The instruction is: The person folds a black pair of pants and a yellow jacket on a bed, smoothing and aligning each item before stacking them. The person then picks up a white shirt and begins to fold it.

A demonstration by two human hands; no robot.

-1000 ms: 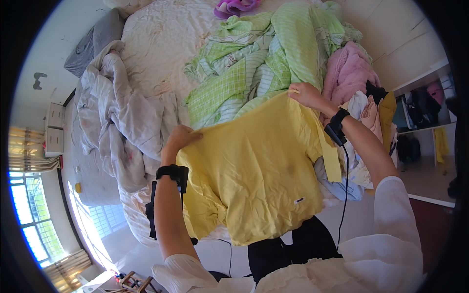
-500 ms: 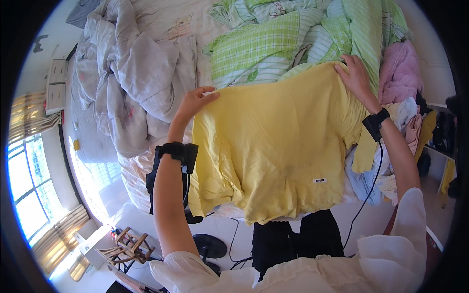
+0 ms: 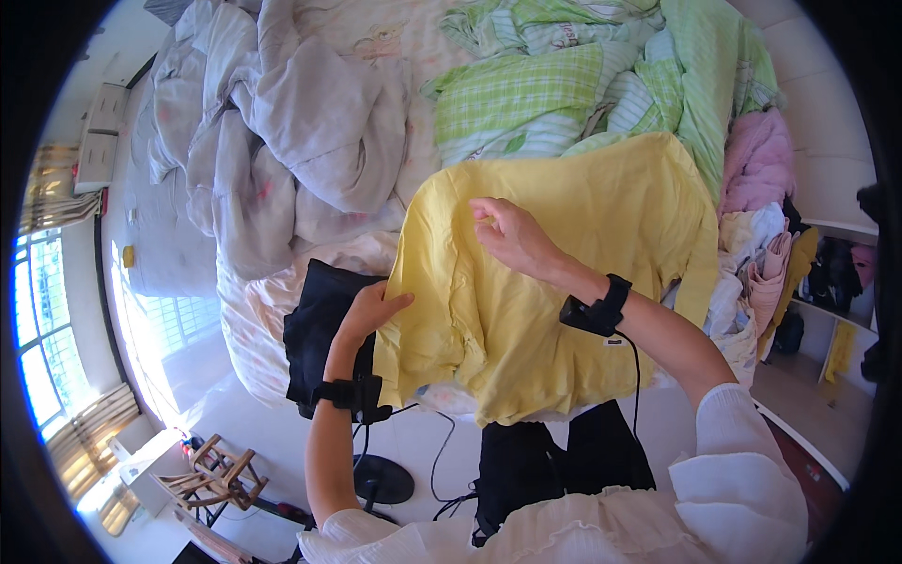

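A yellow long-sleeved top lies spread over the near edge of the bed, a small label close to its lower edge. My left hand is at the top's left side, the thumb on the fabric and the fingers partly hidden by the edge as they pinch it. Over the left part of the top is my right hand, its fingers curled in and nothing visible between them. Whether it touches the cloth is hard to tell. Beside my left hand lies a black folded cloth.
A grey quilt is heaped on the bed's left. Green checked bedding lies beyond the top. On the right are a pink fleecy cloth and piled clothes. Cables hang from my wrist bands. A wooden chair stands lower left.
My right hand has left the top's far right corner and come across to its left part. My left hand has slid down the left side toward me. The top stays spread out.
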